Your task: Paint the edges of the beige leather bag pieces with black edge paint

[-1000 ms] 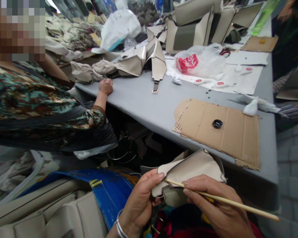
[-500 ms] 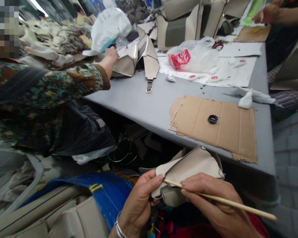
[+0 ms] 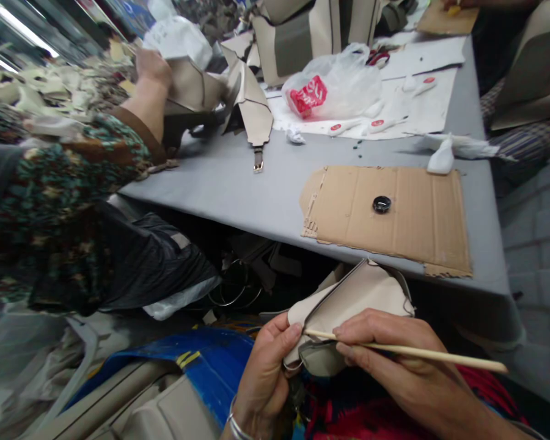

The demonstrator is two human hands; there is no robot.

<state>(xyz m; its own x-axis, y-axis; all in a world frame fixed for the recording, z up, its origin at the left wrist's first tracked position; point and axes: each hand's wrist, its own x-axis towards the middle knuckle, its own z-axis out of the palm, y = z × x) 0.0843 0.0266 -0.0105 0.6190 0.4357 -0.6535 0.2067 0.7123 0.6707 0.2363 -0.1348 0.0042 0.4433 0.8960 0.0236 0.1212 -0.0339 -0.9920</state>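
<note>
My left hand (image 3: 269,354) pinches the edge of a beige leather bag piece (image 3: 355,299) with dark edging, thumb on top. Between the thumb and fingers of my right hand (image 3: 389,354) is a thin wooden stick (image 3: 431,353). Its tip rests against the bag piece's edge, close to my left thumb, and its other end points right. A grey-green flap (image 3: 321,359) hangs below the stick. Past the bag piece, on the table, a small black cap-like dish (image 3: 381,205) with dark, shiny contents sits on a cardboard sheet (image 3: 339,201).
A co-worker's arm (image 3: 146,110) reaches over the grey table (image 3: 201,195) at left, by beige bags (image 3: 297,43). A clear plastic bag (image 3: 339,85) and white squeeze bottles (image 3: 441,157) lie beyond. Beside me, a blue container (image 3: 220,360) holds more beige pieces.
The stick's rear end has risen slightly, with its tip still at the bag piece's edge. The co-worker's hand has moved left and up, and a beige bag beside it has shifted. My view has turned slightly.
</note>
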